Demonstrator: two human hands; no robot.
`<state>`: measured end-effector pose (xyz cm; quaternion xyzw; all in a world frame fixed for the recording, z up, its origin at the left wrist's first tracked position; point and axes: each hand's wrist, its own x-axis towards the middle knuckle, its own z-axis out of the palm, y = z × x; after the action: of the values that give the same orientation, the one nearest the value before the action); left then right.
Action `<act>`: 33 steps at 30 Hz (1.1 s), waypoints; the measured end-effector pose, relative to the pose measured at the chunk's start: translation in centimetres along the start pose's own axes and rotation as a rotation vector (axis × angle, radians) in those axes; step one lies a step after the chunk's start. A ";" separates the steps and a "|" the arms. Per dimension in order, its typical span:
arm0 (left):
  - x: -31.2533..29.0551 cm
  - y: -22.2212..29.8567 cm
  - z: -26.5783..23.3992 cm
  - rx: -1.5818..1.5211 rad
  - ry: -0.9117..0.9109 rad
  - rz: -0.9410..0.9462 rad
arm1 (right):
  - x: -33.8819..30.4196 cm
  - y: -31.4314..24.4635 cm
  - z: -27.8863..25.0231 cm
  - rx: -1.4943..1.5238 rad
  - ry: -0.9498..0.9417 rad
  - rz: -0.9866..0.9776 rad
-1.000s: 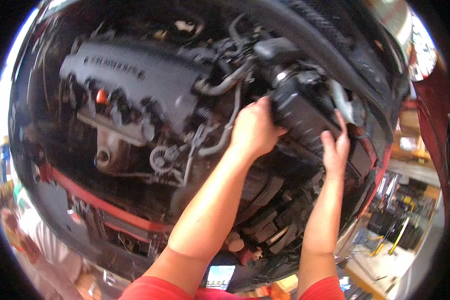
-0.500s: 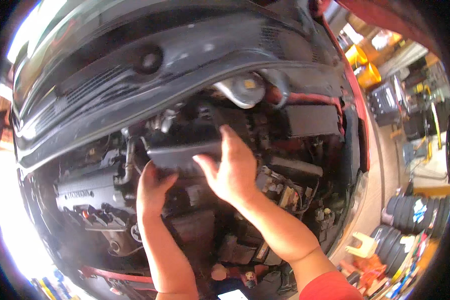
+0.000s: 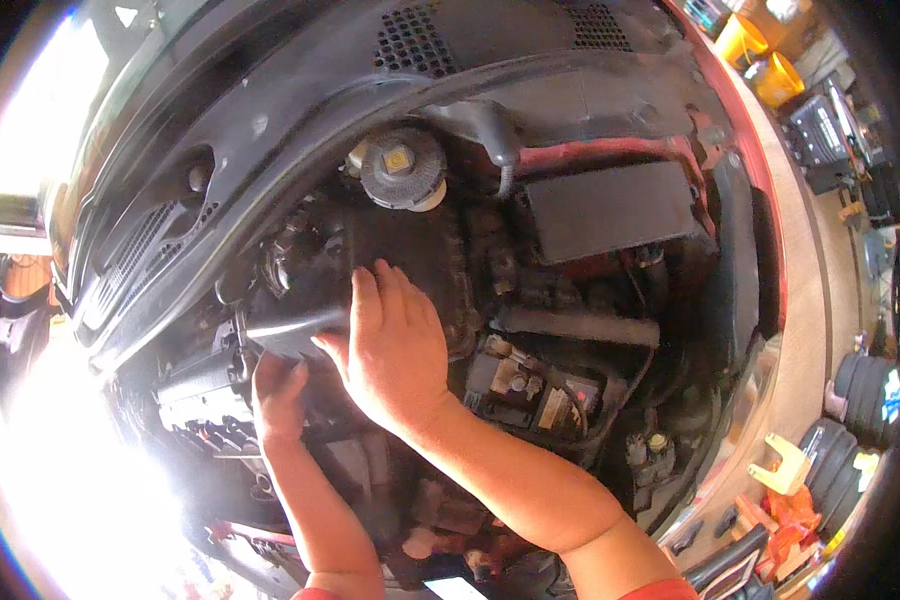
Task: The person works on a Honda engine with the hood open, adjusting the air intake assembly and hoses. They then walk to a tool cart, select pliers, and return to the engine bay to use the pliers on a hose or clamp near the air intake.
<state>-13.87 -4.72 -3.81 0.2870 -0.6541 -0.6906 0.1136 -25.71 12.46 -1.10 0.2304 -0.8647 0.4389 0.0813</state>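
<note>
A black plastic air-box cover (image 3: 405,245) lies in the middle of the engine bay, a bright shine along its front edge. My right hand (image 3: 395,345) rests on its top with fingers stretched out flat, the thumb near the front edge. Lower and to the left, my left hand (image 3: 280,395) grips the front corner of the cover; its curled fingertips are partly hidden beneath it. A ribbed round black reservoir cap (image 3: 402,170) sits just behind the cover. To the left is the dark engine cover (image 3: 205,385), partly washed out by glare.
Right of my hands are a car battery (image 3: 535,385) and a black rectangular fuse-box lid (image 3: 610,210). The windshield cowl (image 3: 300,130) curves across the back. A lit phone (image 3: 450,588) lies at the front edge. Stacked tires (image 3: 835,450) and yellow buckets (image 3: 775,78) stand beyond the red fender.
My view has shifted, moving the bay's parts in the picture. My right hand has gone from gripping the cover's right side to lying flat on its top. The cover sits lower in the bay.
</note>
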 end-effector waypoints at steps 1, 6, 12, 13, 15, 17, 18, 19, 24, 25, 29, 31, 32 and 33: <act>-0.1 -0.2 0.1 0.006 -0.003 0.008 | -0.2 -0.1 -0.1 -0.004 -0.020 0.007; 0.0 -0.1 0.2 0.027 -0.010 -0.046 | -0.1 -0.3 0.1 -0.015 0.004 -0.007; 0.1 0.4 1.7 0.266 0.035 -0.038 | 1.7 1.0 0.4 0.005 0.072 -0.060; 0.2 0.5 1.8 0.252 -0.001 -0.060 | 1.8 0.9 0.4 -0.001 0.081 -0.079; 0.1 0.7 2.0 0.241 0.030 -0.064 | 2.2 0.8 0.4 -0.002 0.099 -0.081; 0.4 0.6 2.2 0.120 -0.005 0.041 | 2.6 0.9 0.4 -0.018 0.078 -0.104; 0.3 0.6 2.2 0.082 0.019 0.068 | 3.1 1.0 0.5 -0.022 0.078 -0.124; 0.4 0.5 2.2 0.091 0.056 0.041 | 3.3 1.1 0.6 -0.026 0.098 -0.124; 0.4 0.4 2.4 0.037 0.053 0.024 | 2.9 1.7 0.3 0.033 0.086 -0.095; 0.4 0.5 2.5 0.053 0.069 0.008 | 2.8 1.9 0.3 0.039 0.071 -0.074; 0.6 0.2 2.8 0.183 0.069 0.083 | 3.0 3.1 1.0 0.059 0.063 -0.108; 0.8 -0.1 2.7 0.387 0.092 0.065 | 2.6 3.3 1.4 -0.015 0.115 -0.158; 0.8 -0.2 2.4 0.470 0.126 0.022 | 2.5 3.4 1.6 -0.045 0.135 -0.194; 0.5 -0.3 2.4 0.482 0.112 0.148 | 2.3 3.4 1.7 -0.044 0.113 -0.165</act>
<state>-15.53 -2.99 -4.29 0.2949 -0.8117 -0.4875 0.1285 -29.25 12.05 -3.82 0.2739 -0.8462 0.4239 0.1707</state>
